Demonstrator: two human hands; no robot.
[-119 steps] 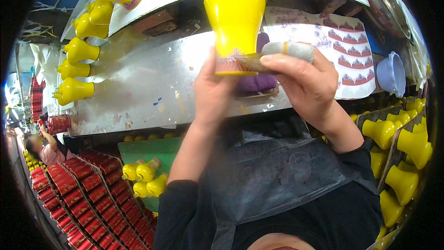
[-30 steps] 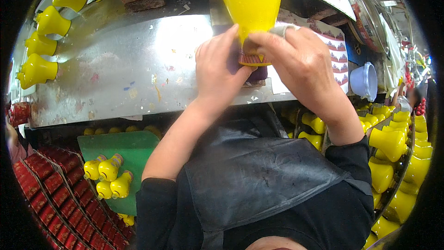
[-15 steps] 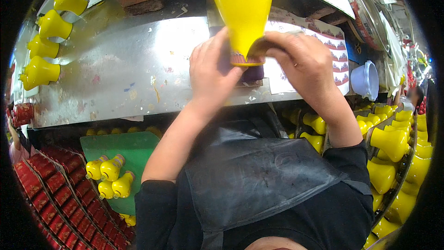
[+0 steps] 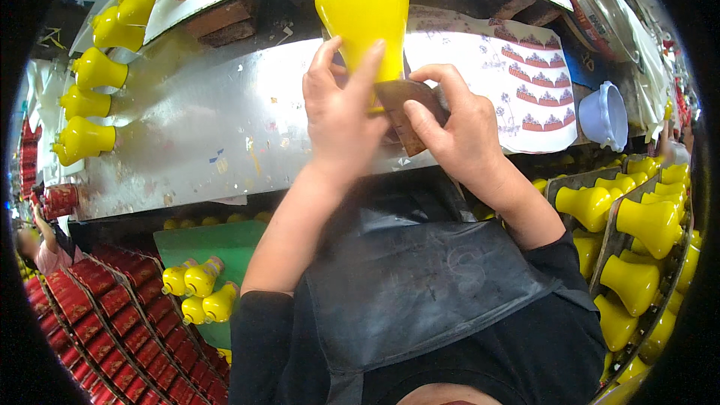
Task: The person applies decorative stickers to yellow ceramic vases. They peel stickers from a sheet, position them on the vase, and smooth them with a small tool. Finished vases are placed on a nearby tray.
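I have the tall yellow vase [image 4: 362, 19] straight ahead of me, its capped end pointing away and its narrowing lower part toward me. My left hand [image 4: 341, 124] is spread at that lower part, fingers apart and blurred; I cannot tell whether the tips touch. My right hand [image 4: 466, 124] pinches a flat brown piece [image 4: 405, 109], which overlaps the vase's near end. Both forearms cross the near edge of the metal table [image 4: 217, 116]. To my left, a broad scuffed stretch runs out to the row of yellow vases [image 4: 86, 140] along the far side, so that elbow has room. My right is tighter: a printed sheet [image 4: 487, 90] begins just beside the vase, a pale blue tub [image 4: 600, 118] sits beyond it, and racked yellow vases [image 4: 630, 285] crowd below my forearm.
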